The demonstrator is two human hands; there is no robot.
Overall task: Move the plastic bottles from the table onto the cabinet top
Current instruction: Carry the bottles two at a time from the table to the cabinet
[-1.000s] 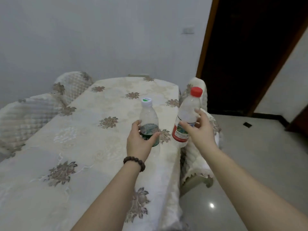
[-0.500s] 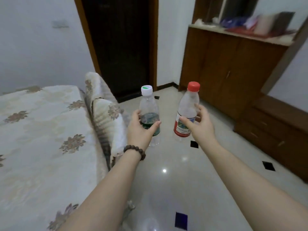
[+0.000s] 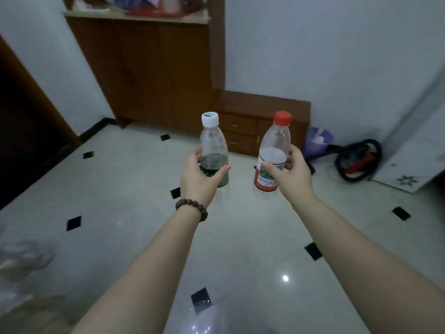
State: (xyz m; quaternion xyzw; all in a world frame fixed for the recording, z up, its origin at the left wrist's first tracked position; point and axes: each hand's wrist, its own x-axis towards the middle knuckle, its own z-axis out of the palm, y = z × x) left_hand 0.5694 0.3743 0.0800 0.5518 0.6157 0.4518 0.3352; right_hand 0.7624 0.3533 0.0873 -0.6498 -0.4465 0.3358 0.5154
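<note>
Tall brown wooden cabinet (image 3: pixel 154 68): ahead of you, its pale top (image 3: pixel 134 17) cluttered. Clear red-capped plastic bottle (image 3: pixel 273 150): upright, your right hand (image 3: pixel 287 175) curled around its label. Clear white-capped plastic bottle (image 3: pixel 213 145): upright, gripped by your left hand (image 3: pixel 197 180) over the floor.

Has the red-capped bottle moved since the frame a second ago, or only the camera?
Yes. The red-capped bottle, gripped by the right hand, was at the table edge; now it is over open floor, carried toward the wooden cabinet.
</note>
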